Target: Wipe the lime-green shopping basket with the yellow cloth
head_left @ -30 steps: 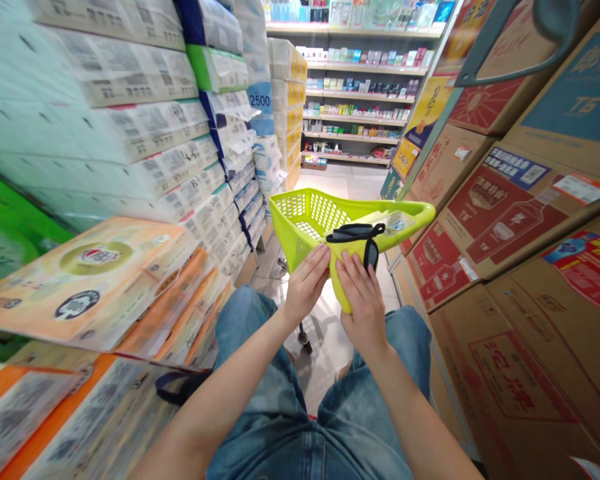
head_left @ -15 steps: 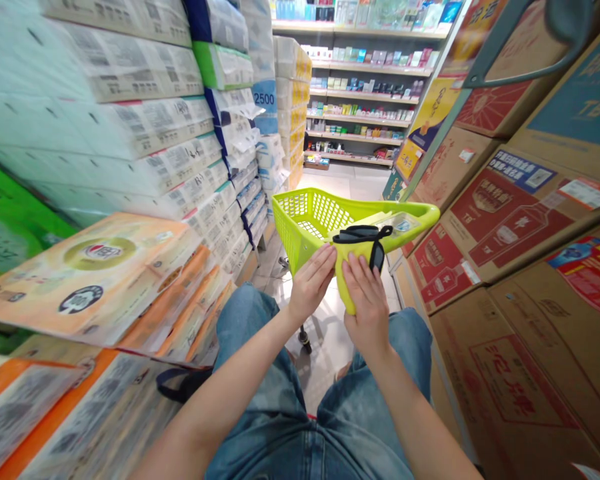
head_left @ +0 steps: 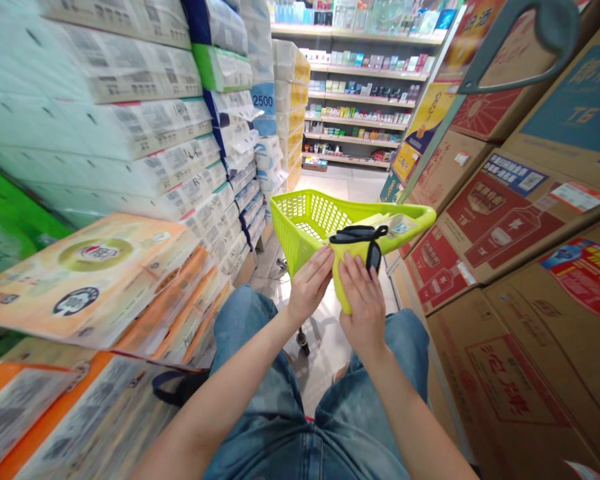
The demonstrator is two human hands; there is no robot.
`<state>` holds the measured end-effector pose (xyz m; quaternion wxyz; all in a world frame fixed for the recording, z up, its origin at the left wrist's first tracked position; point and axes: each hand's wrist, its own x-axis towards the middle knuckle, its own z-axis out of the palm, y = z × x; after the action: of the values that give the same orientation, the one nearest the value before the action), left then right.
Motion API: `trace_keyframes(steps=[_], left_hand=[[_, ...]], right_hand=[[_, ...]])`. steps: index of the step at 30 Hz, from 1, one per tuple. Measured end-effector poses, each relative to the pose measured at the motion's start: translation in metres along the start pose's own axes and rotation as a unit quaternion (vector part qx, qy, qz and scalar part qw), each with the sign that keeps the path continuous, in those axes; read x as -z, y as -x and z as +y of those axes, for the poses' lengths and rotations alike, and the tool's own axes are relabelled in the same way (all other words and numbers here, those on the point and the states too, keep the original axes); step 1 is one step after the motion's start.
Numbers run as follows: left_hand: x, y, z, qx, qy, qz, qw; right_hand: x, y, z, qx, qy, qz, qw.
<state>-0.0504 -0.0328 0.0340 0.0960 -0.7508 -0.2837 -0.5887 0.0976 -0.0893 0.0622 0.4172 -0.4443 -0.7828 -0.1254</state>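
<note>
Shop aisle, narrow. Tall shelf unit (head_left: 360, 34) across far end, several pale-edged boards, rows of small colourful boxes and bottles. Pale tiled floor (head_left: 340, 175) running up to shelf unit, bright glare just before it. Left of shelf unit: high stack of white paper packs (head_left: 145, 127); nearer, orange packs (head_left: 95, 267). Right of shelf unit: wall of brown cartons (head_left: 510, 213), red and blue print, price labels. Light white, strong around shelf unit; cartons dimmer.

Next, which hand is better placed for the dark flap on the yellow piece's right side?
Probably the right hand: it lies on the yellow piece, close beside the dark flap. The left hand is at the opposite edge.
</note>
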Motion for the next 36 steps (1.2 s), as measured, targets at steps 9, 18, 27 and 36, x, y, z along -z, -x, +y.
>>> trace_keyframes(steps=[9,18,27,36], left_hand=[[0.003,-0.003,-0.001,-0.012,0.002,-0.008,1.000],[0.001,-0.001,-0.002,-0.007,0.017,-0.004,1.000],[0.001,-0.004,0.001,-0.007,0.009,-0.008,1.000],[0.001,-0.003,0.000,0.000,0.022,-0.010,1.000]], right_hand=[[0.005,-0.011,0.047,-0.054,0.009,0.063,0.996],[0.000,-0.008,-0.005,-0.013,-0.020,-0.007,1.000],[0.003,-0.014,0.047,-0.067,0.019,0.072,0.995],[0.004,-0.005,0.012,0.030,-0.005,0.005,1.000]])
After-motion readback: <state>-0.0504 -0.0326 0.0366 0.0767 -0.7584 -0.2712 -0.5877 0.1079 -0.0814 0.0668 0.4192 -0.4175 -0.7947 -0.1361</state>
